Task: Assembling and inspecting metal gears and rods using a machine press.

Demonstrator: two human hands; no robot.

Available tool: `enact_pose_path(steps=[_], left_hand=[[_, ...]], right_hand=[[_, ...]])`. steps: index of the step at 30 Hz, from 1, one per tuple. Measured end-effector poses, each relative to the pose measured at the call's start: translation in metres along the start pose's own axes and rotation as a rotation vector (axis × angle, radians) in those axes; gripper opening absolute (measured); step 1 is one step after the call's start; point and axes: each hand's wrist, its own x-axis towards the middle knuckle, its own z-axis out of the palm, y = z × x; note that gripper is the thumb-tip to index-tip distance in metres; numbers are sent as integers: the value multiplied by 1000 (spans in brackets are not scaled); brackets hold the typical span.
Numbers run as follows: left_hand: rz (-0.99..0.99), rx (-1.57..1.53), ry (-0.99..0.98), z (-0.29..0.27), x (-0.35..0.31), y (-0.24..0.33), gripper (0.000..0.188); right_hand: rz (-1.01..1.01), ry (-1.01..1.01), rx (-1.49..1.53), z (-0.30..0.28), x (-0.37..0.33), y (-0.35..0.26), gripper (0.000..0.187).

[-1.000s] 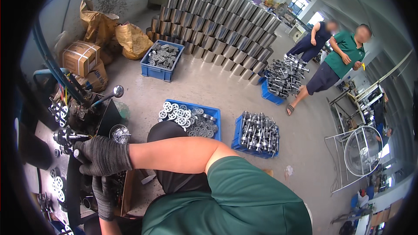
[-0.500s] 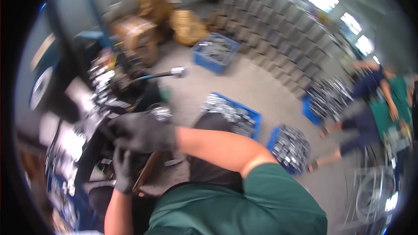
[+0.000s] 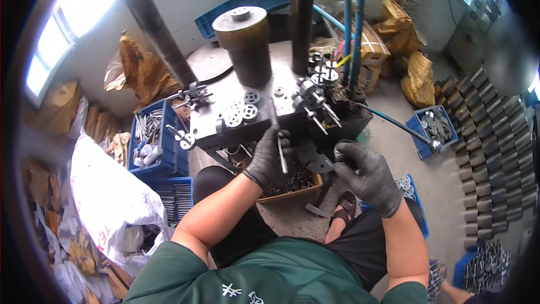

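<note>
One rod (image 3: 283, 160) was pinched in the fingers of the left hand (image 3: 268, 160), by the near edge of the counter (image 3: 209, 117); the right hand (image 3: 372, 177) had curled fingers, grip unclear. Left, a white sack (image 3: 107, 191) bore red lettering.

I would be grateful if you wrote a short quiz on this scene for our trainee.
1. Which hand grips the slim metal rod?
2. True or false: the white sack lies at the right edge of the picture.
3. What colour is the crate just beyond the shiny ball knob: A red, B blue or C yellow?

Key:
1. The left hand, in its dark glove.
2. False; the white sack is on the left side.
3. B, blue.
</note>
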Motion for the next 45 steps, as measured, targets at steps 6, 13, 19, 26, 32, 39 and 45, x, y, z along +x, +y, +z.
enact_pose_path(steps=[6,13,19,26,32,39,45], left_hand=[[143,246,93,-7,25,12,25],[63,169,-57,-37,74,26,31],[95,298,26,-45,82,29,27],[118,216,114,-87,97,28,36],[89,176,114,-79,77,23,40],[70,210,126,-55,57,4,38],[29,137,90,-69,62,-23,35]], right_hand=[[-139,-8,-57,18,10,14,39],[-133,10,-113,16,11,24,35],[-35,-20,-119,6,4,23,34],[-28,-15,-78,9,7,25,34],[-9,46,-147,10,31,29,28],[-155,445,-195,24,82,69,21],[7,369,-294,35,116,99,30]])
